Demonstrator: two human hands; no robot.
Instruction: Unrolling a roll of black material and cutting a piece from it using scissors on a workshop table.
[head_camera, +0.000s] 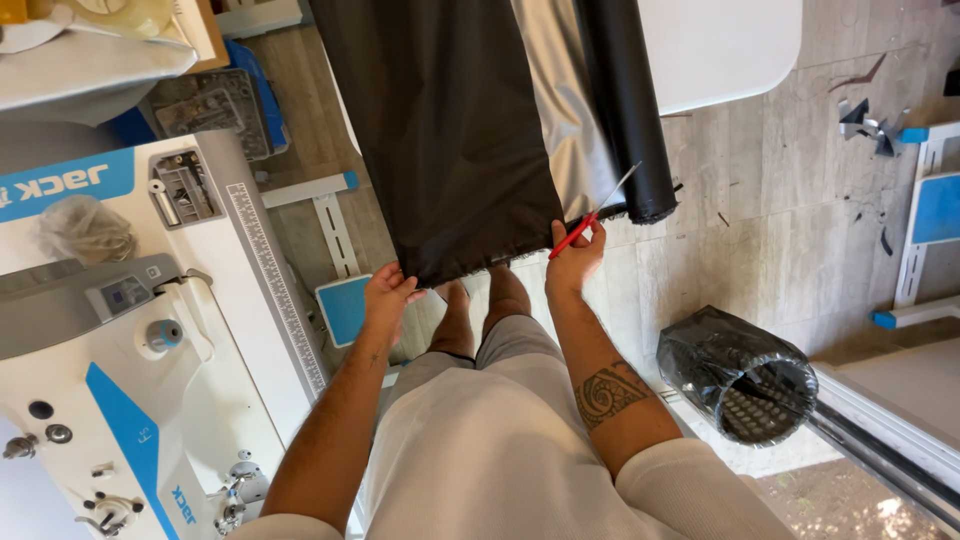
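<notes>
A big sheet of black cloth (450, 130) hangs down in the top middle of the frame. The left hand (388, 298) pinches its bottom corner, so that grip is pressed on the cloth. The right hand (574, 255) holds red scissors (592, 217) at the cloth's lower edge, fingers closed around the handles. A white sewing machine (120, 330) sits at the left. A black mesh bin (745, 375) lies on the floor at the lower right.
</notes>
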